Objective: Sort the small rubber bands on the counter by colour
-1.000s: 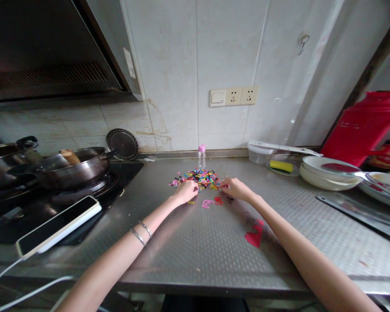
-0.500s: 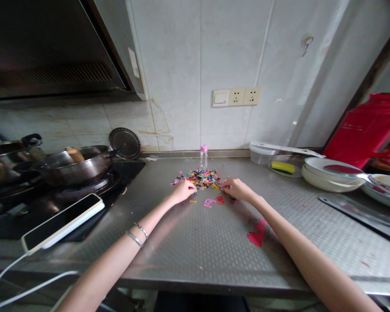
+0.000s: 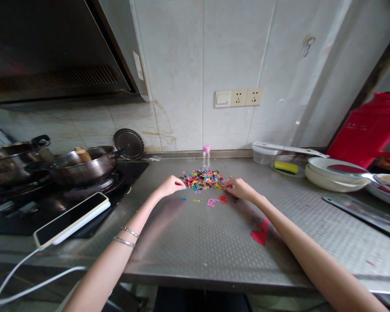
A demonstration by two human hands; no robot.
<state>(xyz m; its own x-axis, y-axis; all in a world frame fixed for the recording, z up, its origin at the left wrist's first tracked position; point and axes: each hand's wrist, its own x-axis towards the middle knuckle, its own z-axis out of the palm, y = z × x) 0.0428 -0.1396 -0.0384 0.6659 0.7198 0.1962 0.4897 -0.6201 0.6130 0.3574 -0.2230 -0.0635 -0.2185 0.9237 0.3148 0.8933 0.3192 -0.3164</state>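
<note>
A heap of small coloured rubber bands (image 3: 205, 178) lies on the metal counter (image 3: 195, 242), in front of a clear bottle (image 3: 206, 161) with a pink cap. At the heap's left edge, my left hand (image 3: 171, 186) has its fingers pressed together; whatever may be in them is too small to make out. My right hand (image 3: 242, 190) is at the right edge, fingertips pinched and their contents hidden. Nearer me lie separate bands: a blue one (image 3: 183, 198), a yellow one (image 3: 196, 200), a pink group (image 3: 212, 202) and a red group (image 3: 222, 199). Dark bands sit beside my right hand.
Left stands a stove with a pan (image 3: 84, 167) and a pot; a phone (image 3: 71, 219) with a white cable lies at its edge. Right are a yellow sponge (image 3: 286, 167), stacked bowls (image 3: 334, 175), a cleaver (image 3: 360, 214) and a red thermos (image 3: 367, 130). A red scrap (image 3: 260, 232) lies nearer.
My left hand has moved left to the heap's left edge. A blue band now shows apart on the counter, left of the yellow one. My right hand has stayed nearly in place.
</note>
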